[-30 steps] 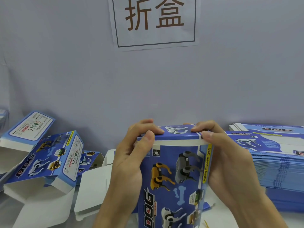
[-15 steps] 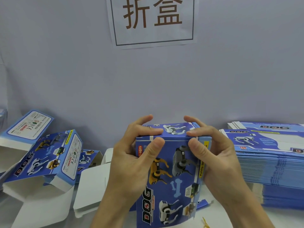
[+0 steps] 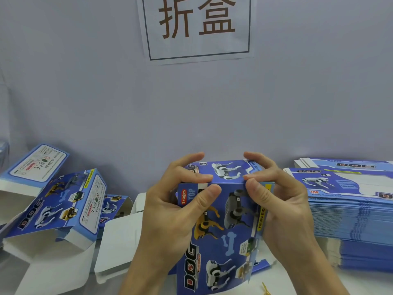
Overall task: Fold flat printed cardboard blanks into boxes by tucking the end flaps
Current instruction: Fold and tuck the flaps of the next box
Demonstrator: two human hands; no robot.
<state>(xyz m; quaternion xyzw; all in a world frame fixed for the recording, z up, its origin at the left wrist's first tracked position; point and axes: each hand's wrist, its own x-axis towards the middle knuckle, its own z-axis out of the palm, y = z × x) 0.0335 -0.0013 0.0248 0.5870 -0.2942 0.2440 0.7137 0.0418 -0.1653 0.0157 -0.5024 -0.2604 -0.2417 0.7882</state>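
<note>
On the left, several folded boxes [image 3: 57, 201] are lying tumbled with open white ends, so part of the batch looks done. At centre, the left hand [image 3: 170, 211] is pinching the upright box [image 3: 225, 226] at its top left corner, thumb on the front, fingers pressing the top flap [image 3: 225, 172]. The right hand [image 3: 282, 209] is mirroring that on the other corner. This end looks nearly tucked; the lower end is hidden. Rightward, a tall stack of flat blanks [image 3: 348, 211] is waiting.

Even, soft light, fairly bright, no glare. Faint shadows on wall [image 3: 106, 92] behind boxes. Slight overall softness; wide-angle bend at pic edges, esp. blurry stack [image 3: 350, 220] at right.
</note>
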